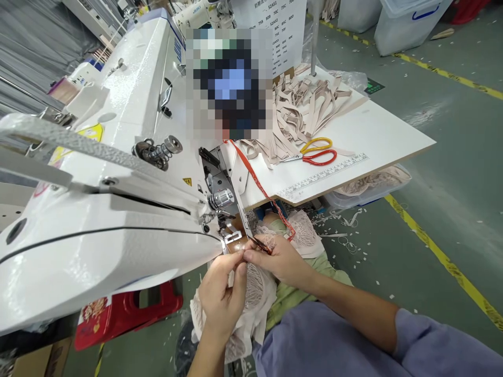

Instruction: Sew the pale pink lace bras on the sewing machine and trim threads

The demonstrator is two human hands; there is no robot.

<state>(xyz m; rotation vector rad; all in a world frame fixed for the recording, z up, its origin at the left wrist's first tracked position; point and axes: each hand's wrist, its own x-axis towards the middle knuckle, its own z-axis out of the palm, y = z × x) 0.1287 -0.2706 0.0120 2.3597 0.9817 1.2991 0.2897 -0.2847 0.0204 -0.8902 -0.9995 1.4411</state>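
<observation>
My left hand [222, 293] is closed, thumb and forefinger pinched close to the right fingertips. Whatever lies between them is too small to make out. My right hand [286, 262] is also closed, with a dark slim tool [261, 245] showing along its fingers; its exact kind is unclear. Both hands are just in front of the presser foot [234, 236] of a white sewing machine [118, 251]. Beneath them, pale beige lace garment pieces [255, 288] hang over my lap. A red ribbon [251, 170] runs from the table down beside my right hand.
On the white table [385, 136] lie a heap of beige straps [298, 110], scissors with yellow and red handles [318, 152] and a printed ruler [326, 175]. A bin of fabric [369, 183] sits below. A red stool [129, 314] stands under the machine. One area is blurred out.
</observation>
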